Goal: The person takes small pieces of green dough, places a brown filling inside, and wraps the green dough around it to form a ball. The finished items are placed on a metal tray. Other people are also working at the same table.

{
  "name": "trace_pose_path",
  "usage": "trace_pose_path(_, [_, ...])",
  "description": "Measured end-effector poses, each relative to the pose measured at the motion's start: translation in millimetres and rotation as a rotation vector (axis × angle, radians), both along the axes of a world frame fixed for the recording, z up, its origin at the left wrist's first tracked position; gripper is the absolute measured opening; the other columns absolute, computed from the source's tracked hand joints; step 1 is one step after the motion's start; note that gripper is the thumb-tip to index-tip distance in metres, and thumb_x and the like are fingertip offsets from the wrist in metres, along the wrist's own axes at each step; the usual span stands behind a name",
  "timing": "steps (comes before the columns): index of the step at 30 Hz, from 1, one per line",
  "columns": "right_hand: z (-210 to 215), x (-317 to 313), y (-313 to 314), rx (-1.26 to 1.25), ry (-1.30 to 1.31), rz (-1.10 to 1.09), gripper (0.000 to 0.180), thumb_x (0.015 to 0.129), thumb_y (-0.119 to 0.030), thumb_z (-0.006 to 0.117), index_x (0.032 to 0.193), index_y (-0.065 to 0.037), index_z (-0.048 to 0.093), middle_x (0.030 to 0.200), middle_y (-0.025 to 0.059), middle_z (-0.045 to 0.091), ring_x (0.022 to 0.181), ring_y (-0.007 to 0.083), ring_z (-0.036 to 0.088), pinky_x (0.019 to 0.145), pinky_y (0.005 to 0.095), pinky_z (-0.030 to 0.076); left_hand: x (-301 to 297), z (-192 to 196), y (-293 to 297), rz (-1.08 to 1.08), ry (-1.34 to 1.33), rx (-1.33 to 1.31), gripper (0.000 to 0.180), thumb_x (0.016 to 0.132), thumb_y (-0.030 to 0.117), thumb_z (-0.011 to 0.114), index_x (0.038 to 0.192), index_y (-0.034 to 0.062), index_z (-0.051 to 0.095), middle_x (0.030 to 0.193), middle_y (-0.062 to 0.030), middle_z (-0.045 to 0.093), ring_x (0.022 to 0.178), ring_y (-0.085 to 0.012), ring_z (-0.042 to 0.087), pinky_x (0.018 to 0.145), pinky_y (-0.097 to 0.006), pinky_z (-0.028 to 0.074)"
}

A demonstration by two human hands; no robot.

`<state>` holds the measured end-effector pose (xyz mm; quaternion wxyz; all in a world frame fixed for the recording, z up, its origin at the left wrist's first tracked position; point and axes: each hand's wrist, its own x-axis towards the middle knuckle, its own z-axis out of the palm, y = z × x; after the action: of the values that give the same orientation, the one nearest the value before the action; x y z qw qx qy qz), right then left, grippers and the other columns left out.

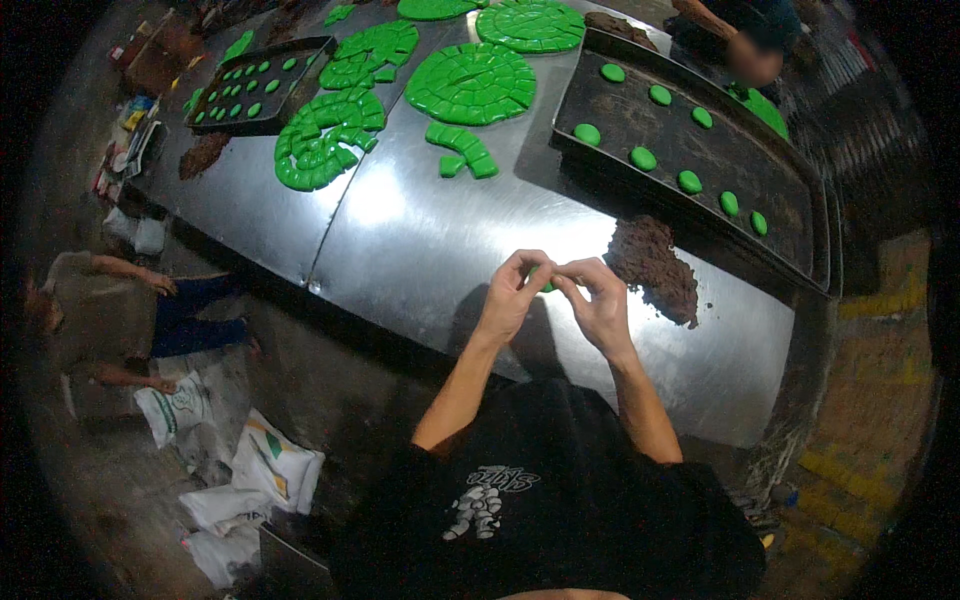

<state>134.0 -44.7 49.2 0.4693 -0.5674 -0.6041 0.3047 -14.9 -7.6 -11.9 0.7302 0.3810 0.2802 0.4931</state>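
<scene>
My left hand and my right hand meet above the near edge of a metal table. Between their fingertips they pinch a small piece of green dough; most of it is hidden by the fingers. Just beyond my right hand lies a crumbly dark brown mound. Farther off sits a small cut strip of green dough, and behind it a large round green slab scored into many pieces.
To the right, a large dark tray bears several green rounds. More cut green slabs and a smaller tray of rounds stand at the far left. One person is at left, another across the table. Sacks lie on the floor.
</scene>
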Motion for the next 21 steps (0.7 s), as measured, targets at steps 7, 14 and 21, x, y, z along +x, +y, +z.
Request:
trace_pose_path(7, [-111.8, 22.5, 3.7, -0.077, -0.46, 0.06, 0.014, 0.09, -0.015, 0.07, 0.098, -0.005, 0.074, 0.092, 0.0117, 0.065, 0.094, 0.0311, 0.056, 0.084, 0.0443, 0.047, -63.0, -22.5, 21.9, 0.283, 0.319, 0.029, 0.03, 0.1, 0.025, 0.062, 0.12, 0.0025, 0.06, 0.126, -0.0089, 0.057, 0.12, -0.017, 0.052, 0.107, -0.037, 0.042])
trace_pose_path(14, [-95.8, -5.5, 60.1, -0.02, -0.793, -0.423, 0.039, 0.094, -0.036, 0.06, 0.106, 0.001, 0.063, 0.111, 0.0199, 0.055, 0.1, 0.0362, 0.048, 0.089, 0.0504, 0.038, -119.0, -33.7, 14.4, 0.409, 0.372, -0.156, 0.036, 0.101, 0.03, 0.06, 0.123, 0.0017, 0.06, 0.125, -0.0089, 0.059, 0.12, -0.0196, 0.054, 0.107, -0.038, 0.043])
trace_pose_path(21, [-169.9, -17.5, 64.2, -0.157, -0.793, -0.018, 0.043, 0.095, -0.04, 0.053, 0.113, -0.001, 0.06, 0.107, 0.0226, 0.055, 0.103, 0.0392, 0.052, 0.092, 0.0526, 0.042, -125.2, -63.5, 111.1, 0.361, 0.717, 0.059, 0.041, 0.097, 0.035, 0.063, 0.122, 0.0019, 0.066, 0.119, -0.0147, 0.066, 0.115, -0.0233, 0.058, 0.096, -0.039, 0.047])
